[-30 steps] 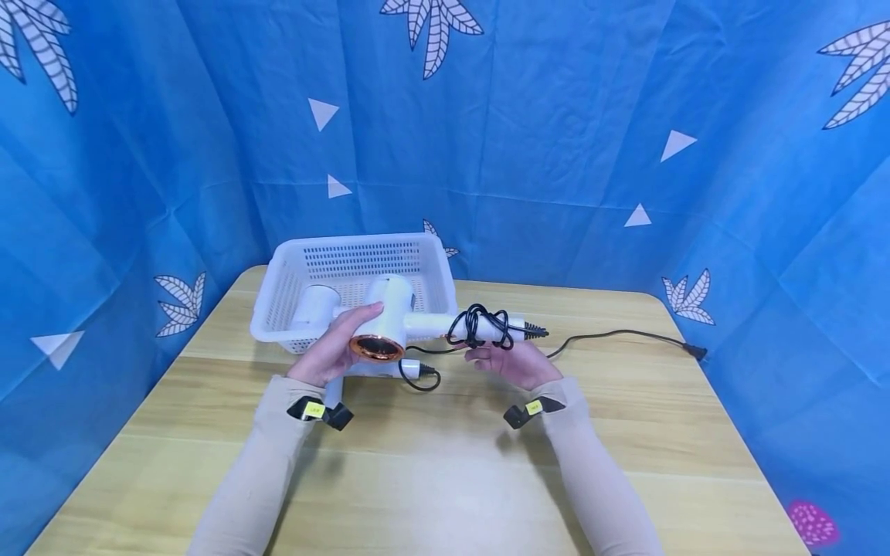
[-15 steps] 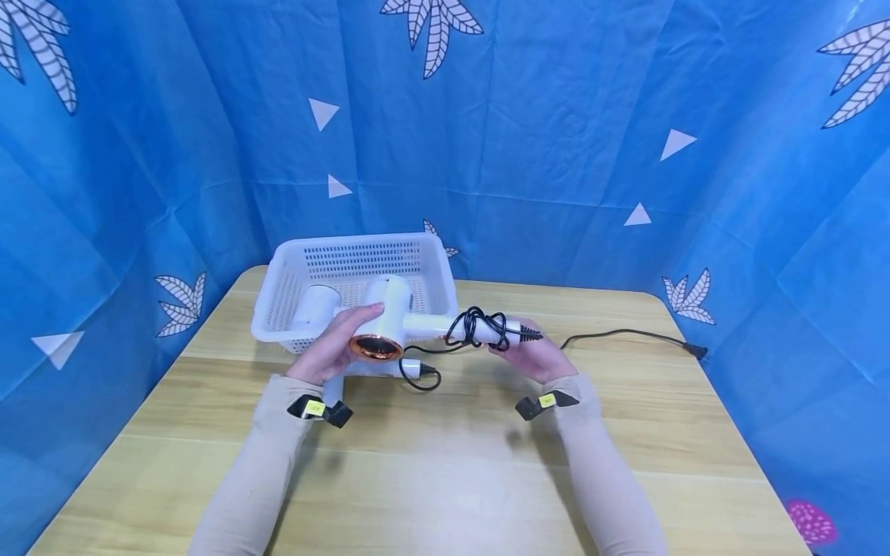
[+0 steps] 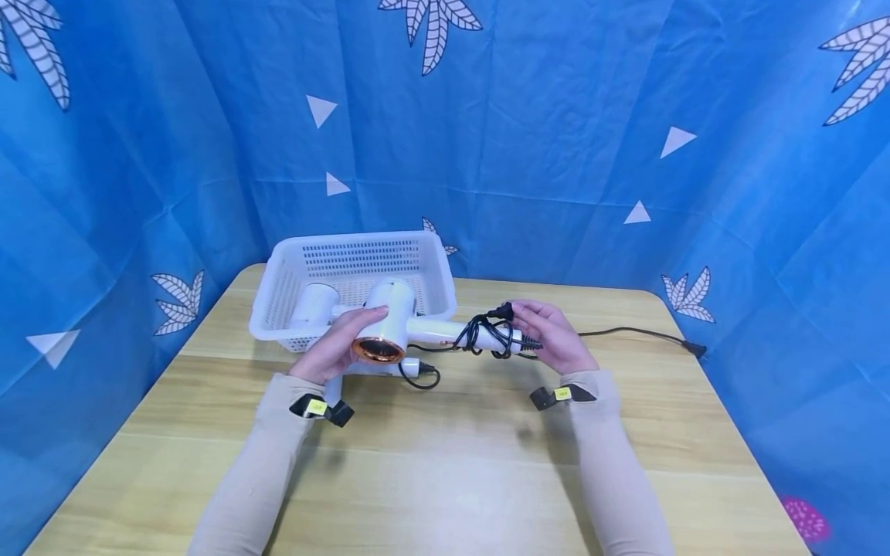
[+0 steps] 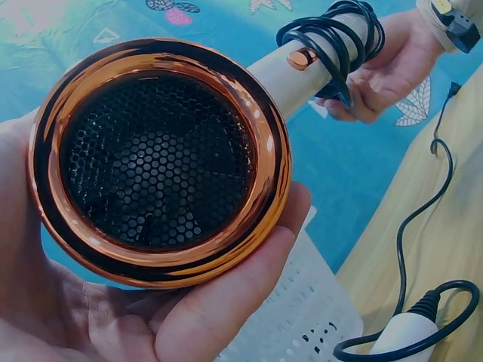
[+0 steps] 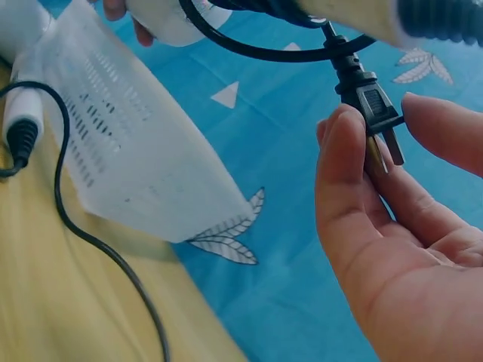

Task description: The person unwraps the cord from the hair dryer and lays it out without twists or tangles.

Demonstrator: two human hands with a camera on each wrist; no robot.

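gripping the dryer (image 3: 398, 309) near the head view's centre in curled fingers of the left hand (image 3: 335, 346). pinching the plug (image 3: 500, 312) right of centre with fingers of the right hand (image 3: 558, 340). see a white handle (image 3: 378, 369) just below, on the surface (image 3: 445, 479); behind, left of centre, a basket (image 3: 361, 259); across the top, a curtain (image 3: 556, 116).

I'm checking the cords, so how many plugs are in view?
2. One plug is between the right hand's fingers and thumb; the other plug lies at the table's right edge. More may be hidden in the basket.
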